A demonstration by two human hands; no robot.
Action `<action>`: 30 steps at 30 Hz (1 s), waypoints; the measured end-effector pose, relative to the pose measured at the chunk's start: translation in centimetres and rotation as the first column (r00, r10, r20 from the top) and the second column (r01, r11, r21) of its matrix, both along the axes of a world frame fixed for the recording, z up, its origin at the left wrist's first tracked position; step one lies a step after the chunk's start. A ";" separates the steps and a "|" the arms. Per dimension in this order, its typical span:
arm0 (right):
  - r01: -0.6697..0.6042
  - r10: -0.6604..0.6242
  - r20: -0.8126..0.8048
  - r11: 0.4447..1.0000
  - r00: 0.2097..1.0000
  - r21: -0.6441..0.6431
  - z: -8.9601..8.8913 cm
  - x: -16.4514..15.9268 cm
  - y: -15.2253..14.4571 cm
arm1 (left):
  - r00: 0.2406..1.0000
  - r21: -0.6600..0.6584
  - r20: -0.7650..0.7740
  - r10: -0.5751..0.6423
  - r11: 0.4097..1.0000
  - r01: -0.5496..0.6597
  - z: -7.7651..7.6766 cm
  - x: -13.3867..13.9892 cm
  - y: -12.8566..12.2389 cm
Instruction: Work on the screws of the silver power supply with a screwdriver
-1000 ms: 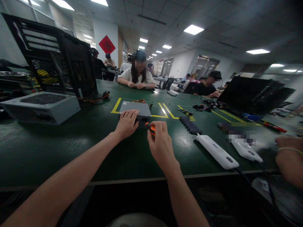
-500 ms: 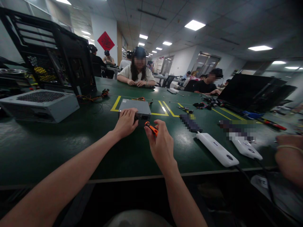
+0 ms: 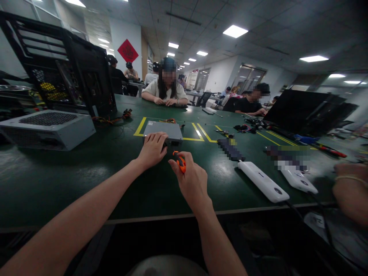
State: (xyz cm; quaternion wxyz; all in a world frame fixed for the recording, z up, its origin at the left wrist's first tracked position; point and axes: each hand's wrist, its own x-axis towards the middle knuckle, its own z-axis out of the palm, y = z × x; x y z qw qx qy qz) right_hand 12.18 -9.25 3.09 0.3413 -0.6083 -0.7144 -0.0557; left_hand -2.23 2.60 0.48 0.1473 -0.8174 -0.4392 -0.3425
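Note:
A small grey computer power supply unit (image 3: 167, 129) lies on the green table with its socket side toward me. My left hand (image 3: 154, 149) is closed over its near left corner, fingers on the top edge. Just right of it and nearer to me, my right hand (image 3: 193, 179) grips an orange and black screwdriver (image 3: 179, 162) by its handle. The handle tilts in my fingers, apart from the unit; I cannot make out the shaft or tip.
A larger power supply (image 3: 48, 128) and an open black computer case (image 3: 63, 69) stand left. White power banks (image 3: 263, 181) with cables lie right. Loose tools (image 3: 225, 133) and a black panel (image 3: 304, 111) are farther back. A person (image 3: 165, 86) sits opposite; another's arm (image 3: 350, 191) is at right.
My right hand has come slightly left and toward me, and the screwdriver handle now stands steeper. My left hand stays on the power supply unit.

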 end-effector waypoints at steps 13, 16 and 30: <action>-0.033 0.031 -0.035 0.997 0.999 -0.066 0.1 0.3 -0.1 | 0.999 -0.005 -0.029 0.012 1.000 -0.012 0.2 0.0 -0.2; -0.021 0.023 0.032 0.998 0.999 -0.053 0.4 0.0 -0.2 | 1.000 -0.001 -0.031 0.006 1.000 -0.006 0.3 0.1 -0.3; -0.117 0.118 0.161 0.993 0.980 -0.019 1.3 -0.4 0.3 | 1.000 -0.011 0.008 -0.016 1.000 0.017 0.1 0.0 -0.1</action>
